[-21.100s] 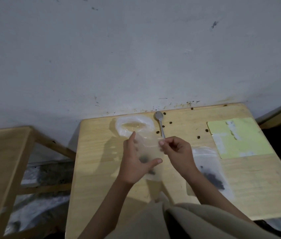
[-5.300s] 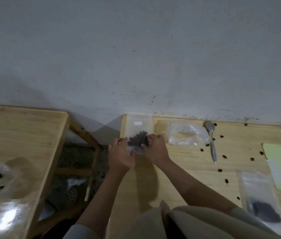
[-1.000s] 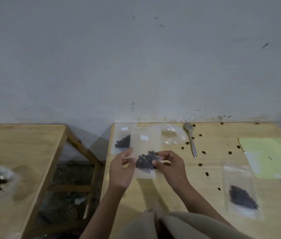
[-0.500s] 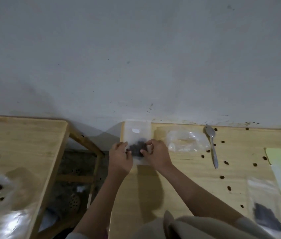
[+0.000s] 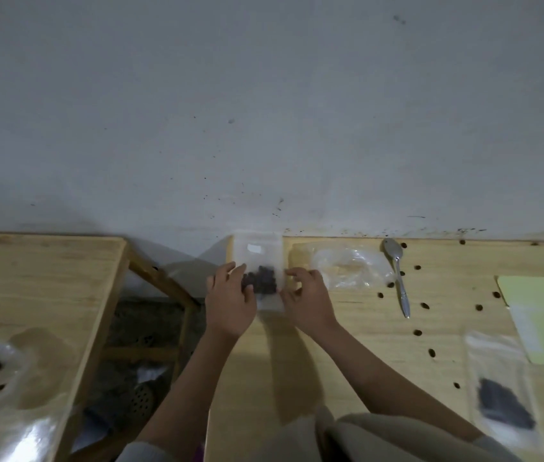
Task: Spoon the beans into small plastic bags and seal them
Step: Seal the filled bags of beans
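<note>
At surface's far-left corner both hands, left hand (image 5: 230, 303) and right hand (image 5: 307, 300), pinch a filled bag (image 5: 261, 278); another filled bag (image 5: 500, 388) lies near right edge, loose beans (image 5: 425, 305) and spoon (image 5: 397, 275) remain, so partway.

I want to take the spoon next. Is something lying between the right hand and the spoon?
Yes: a crumpled clear bag lies between the right hand and the spoon, with loose beans beside it.

Plain room: scuffed grey wall (image 5: 264, 111), bare wooden tables (image 5: 347, 345).
</note>
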A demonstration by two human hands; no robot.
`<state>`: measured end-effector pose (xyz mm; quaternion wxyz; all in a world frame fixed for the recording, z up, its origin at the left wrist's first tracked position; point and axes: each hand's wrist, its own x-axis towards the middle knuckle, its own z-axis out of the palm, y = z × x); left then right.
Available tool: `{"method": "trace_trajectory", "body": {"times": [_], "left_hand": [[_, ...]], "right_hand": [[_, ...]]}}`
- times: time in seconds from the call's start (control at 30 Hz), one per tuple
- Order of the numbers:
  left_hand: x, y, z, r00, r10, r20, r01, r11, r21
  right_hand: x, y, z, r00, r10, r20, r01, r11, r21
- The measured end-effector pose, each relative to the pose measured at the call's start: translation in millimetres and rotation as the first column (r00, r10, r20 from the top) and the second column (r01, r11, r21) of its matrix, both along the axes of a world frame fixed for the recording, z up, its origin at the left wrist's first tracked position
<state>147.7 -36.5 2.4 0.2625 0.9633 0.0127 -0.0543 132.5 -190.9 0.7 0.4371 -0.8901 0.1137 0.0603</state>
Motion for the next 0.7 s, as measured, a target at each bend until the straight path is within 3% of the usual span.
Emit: {"method": "trace_trajectory", "body": {"times": [0.17, 0.33, 0.53, 0.7], "left_hand": [[-52.7, -36.7, 18.9, 0.997, 0.000, 0.081, 0.010, 0.992, -0.124], [-107.0, -106.6, 22.2, 0.988, -0.141, 0.069, 0.155, 0.944, -0.292], [-155.0, -210.9, 21.4, 0.932, -0.345, -0.113, 0.278, 0.878, -0.389], [-178.7, -281.5, 7.5, 0.873, -0.380, -0.305, 0.260, 0.893, -0.368]], "right_hand": [[-54.6, -38.7, 5.3, 0.987, -0.085, 0.133, 0.074, 0.994, 0.079], [-124.4, -111.2, 4.2, 0.941, -0.308, 0.143, 0.293, 0.949, 0.116], [-195.1, -229.6, -8.8, 0.810, -0.582, 0.065, 0.586, 0.809, -0.049], [-222.3, -297.0, -14.5, 0.775, -0.610, -0.165, 0.561, 0.785, -0.264]]}}
